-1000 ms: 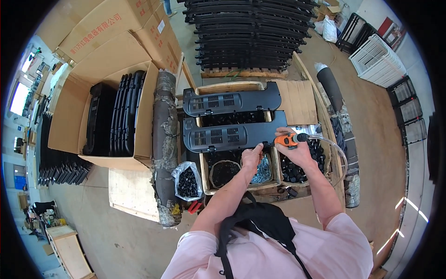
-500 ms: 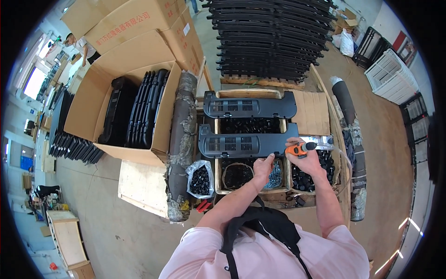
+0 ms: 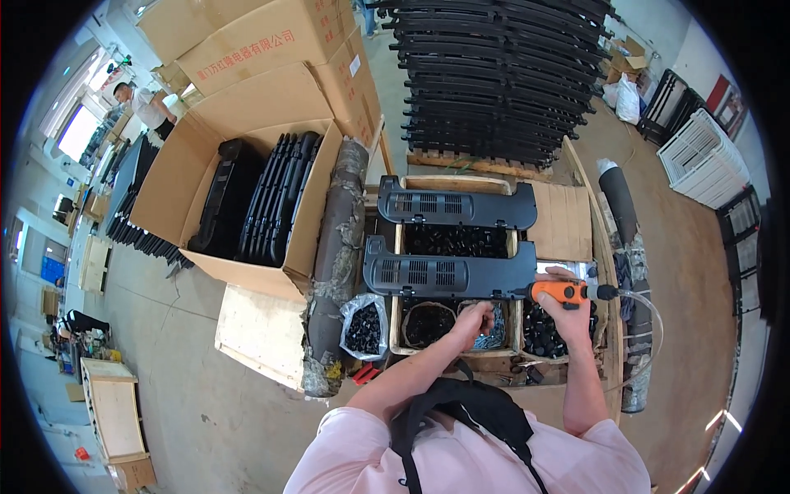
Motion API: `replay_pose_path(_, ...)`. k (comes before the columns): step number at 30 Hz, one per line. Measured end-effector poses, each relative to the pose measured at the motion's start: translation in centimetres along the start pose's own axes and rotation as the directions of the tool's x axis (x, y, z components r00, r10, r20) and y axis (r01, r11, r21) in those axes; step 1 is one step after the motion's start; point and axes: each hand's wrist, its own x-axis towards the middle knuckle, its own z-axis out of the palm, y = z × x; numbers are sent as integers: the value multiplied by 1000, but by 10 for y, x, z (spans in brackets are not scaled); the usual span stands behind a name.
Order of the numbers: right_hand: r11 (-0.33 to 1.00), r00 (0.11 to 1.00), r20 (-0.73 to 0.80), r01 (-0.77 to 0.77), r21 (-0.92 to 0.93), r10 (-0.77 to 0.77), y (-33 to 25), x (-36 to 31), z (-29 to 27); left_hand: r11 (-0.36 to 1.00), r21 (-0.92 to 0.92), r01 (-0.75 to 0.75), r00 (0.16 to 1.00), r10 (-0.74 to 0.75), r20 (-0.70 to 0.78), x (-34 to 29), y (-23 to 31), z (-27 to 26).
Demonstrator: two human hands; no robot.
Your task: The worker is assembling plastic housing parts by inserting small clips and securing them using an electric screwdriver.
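Note:
My right hand (image 3: 573,319) grips an orange screwdriver (image 3: 558,291) with a black end and a clear hose. The tool lies level, its tip at the right end of the nearer black plastic panel (image 3: 448,275). My left hand (image 3: 474,324) is closed over the bin of silvery screws (image 3: 496,328), fingertips pinched; whatever is in them is too small to make out. A second black panel (image 3: 457,206) with slotted vents lies behind the first. Both rest across wooden bins, and small black parts (image 3: 455,243) show between them.
A plastic bag of black parts (image 3: 362,328) sits left of the bins, beside a wrapped roller (image 3: 336,218). An open carton (image 3: 210,255) holds more black panels. Tall stacked black frames (image 3: 494,82) stand behind. A person (image 3: 148,109) is at the far left.
My right hand has swung the screwdriver level, bringing its tip to the panel's right end. My left hand has dropped from the panel edge toward the screws. The whole view has shifted slightly.

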Motion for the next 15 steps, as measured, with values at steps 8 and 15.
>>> replay_pose_path(8,978,984,-98,-135,156,151,3,-27,-1,976,-180,120,993,-116,31,-36,4,0)
replay_pose_path(15,965,980,-81,-162,206,182,21,-38,13,986,-165,16,986,12,166,-30,-4,-14)
